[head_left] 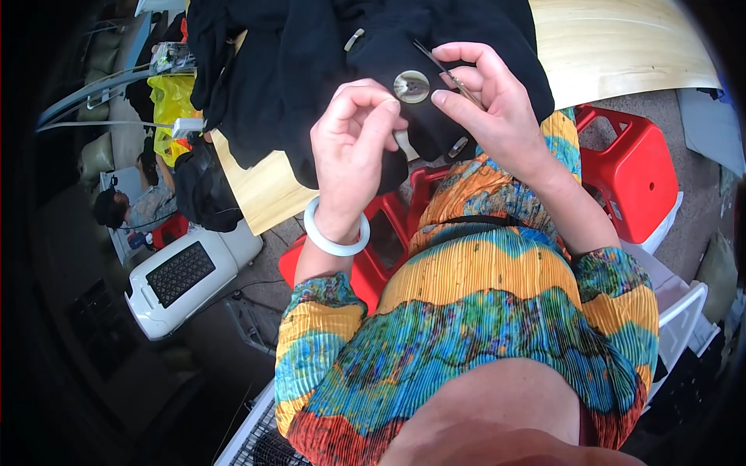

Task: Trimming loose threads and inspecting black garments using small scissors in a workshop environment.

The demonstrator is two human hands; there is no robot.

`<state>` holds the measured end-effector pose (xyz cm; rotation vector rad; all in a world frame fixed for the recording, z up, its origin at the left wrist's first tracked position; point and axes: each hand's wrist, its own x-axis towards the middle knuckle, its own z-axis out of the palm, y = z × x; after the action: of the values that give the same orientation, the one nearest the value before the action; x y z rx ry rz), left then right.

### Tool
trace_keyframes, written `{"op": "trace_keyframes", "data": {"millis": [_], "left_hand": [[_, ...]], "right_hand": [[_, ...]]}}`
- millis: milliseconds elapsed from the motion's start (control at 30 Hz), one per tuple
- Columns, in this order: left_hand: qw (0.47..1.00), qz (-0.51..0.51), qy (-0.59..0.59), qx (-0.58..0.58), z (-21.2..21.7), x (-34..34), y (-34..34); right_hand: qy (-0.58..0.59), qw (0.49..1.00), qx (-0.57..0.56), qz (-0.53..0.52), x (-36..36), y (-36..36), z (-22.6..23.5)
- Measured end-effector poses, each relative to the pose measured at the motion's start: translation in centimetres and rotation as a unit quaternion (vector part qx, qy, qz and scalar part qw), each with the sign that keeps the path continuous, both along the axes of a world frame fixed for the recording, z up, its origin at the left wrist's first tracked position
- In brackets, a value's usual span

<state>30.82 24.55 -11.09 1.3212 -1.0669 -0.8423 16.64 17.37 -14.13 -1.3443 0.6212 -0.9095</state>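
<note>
Black cloth, seemingly a garment (303, 54), is spread over the table in front of me. My left hand (351, 132) is over it, thumb and forefinger pinched together beside a large round cream-and-brown button (411, 87). Whether the pinch takes in the button's edge or a fine thread, I cannot tell. In my right hand (497, 109) is a slim metal tool (444, 68) with two thin dark blades, like small scissors, pointing up and left. Its thumb tip is just right of the button. More pale buttons show edge-on, one farther away (354, 39) and one nearer me (458, 147).
Bare wooden tabletop (629, 46) shows at the right. Red plastic stools (633, 175) stand by my legs. On the left are a white machine-like case (186, 272), a yellow plastic bag (171, 109), a white plug block (187, 127) on a cable, and another person (148, 206).
</note>
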Motion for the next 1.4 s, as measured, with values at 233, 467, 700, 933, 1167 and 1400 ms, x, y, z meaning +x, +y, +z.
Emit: {"op": "trace_keyframes", "data": {"millis": [233,467,700,933,1167,1400], "left_hand": [[0.979,0.010,0.184,0.090,1.1,-0.8,0.2],[0.995,0.086,-0.042,0.024,-1.6,-1.7,0.4],[0.981,0.104,-0.155,-0.049,-2.0,-1.4,-0.2],[0.992,0.004,0.063,0.110,-0.4,-0.1,0.4],[0.937,-0.088,0.306,0.147,0.4,1.3,0.7],[0.931,-0.130,0.316,0.126,0.2,1.4,0.5]], "right_hand": [[0.024,0.999,-0.025,-0.008,0.0,0.0,0.0],[0.060,0.997,-0.054,-0.001,0.1,0.4,0.6],[0.082,0.993,-0.084,-0.020,0.0,0.3,0.5],[0.100,0.990,-0.101,-0.015,-0.1,0.3,0.6],[0.130,0.947,-0.276,-0.101,-0.6,0.1,0.6],[0.190,0.881,-0.431,-0.036,-2.1,-0.1,1.2]]}}
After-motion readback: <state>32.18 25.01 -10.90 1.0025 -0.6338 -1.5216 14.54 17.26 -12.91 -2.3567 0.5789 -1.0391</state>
